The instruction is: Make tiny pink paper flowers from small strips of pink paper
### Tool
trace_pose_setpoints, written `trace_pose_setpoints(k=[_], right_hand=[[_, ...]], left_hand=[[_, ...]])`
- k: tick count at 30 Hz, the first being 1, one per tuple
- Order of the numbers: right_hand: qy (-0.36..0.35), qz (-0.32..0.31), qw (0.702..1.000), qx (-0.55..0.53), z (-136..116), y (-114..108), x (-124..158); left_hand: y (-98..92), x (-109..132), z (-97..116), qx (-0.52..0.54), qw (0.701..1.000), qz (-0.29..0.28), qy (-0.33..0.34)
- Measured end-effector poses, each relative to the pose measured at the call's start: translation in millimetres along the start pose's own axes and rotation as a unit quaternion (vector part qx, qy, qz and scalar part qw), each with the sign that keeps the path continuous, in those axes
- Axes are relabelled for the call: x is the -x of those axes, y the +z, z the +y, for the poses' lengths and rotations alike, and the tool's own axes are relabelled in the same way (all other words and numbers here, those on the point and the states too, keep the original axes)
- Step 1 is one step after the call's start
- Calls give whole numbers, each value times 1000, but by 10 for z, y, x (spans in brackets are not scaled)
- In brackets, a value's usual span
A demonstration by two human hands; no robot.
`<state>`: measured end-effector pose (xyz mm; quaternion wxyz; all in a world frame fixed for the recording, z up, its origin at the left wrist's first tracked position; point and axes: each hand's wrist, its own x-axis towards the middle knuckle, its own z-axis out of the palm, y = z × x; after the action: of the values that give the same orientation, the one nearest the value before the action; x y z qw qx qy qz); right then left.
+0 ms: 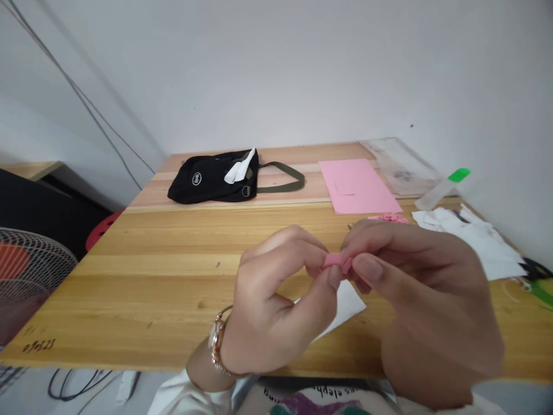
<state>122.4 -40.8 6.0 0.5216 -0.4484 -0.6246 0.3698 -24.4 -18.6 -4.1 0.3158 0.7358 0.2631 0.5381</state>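
Note:
Between my two hands is a small folded strip of pink paper [332, 260], raised above the near part of the table. My left hand [280, 300], with a watch at the wrist, pinches the strip's left end between thumb and forefinger. The right end is pinched by my right hand [423, 288], whose fingers partly cover it. Below the hands a white sheet of paper [348, 305] lies on the wooden table [142, 276], mostly hidden by my left hand. Pink paper sheets [367, 187] rest farther back, with small pink scraps [391, 218] in front of them.
A black bag [211, 178] with a white tissue on it lies at the back. To the right are a clear plastic sleeve [401, 167], a green-capped translucent bottle [440, 190], crumpled white paper [479, 236] and a black-handled tool [538, 270]. A fan [34, 276] stands left of the table.

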Motion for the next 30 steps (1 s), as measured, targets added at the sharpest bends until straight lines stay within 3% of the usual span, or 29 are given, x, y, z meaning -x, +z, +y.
trace_pose_setpoints(k=[17,30], right_hand=[[17,39,999,-21,41,83,-110],[30,-23,999,8,91,-12,-100]], left_hand=[[-6,-60,-90,17,1000,-9,-21],[7,-67,-134,7,1000,19,-10]])
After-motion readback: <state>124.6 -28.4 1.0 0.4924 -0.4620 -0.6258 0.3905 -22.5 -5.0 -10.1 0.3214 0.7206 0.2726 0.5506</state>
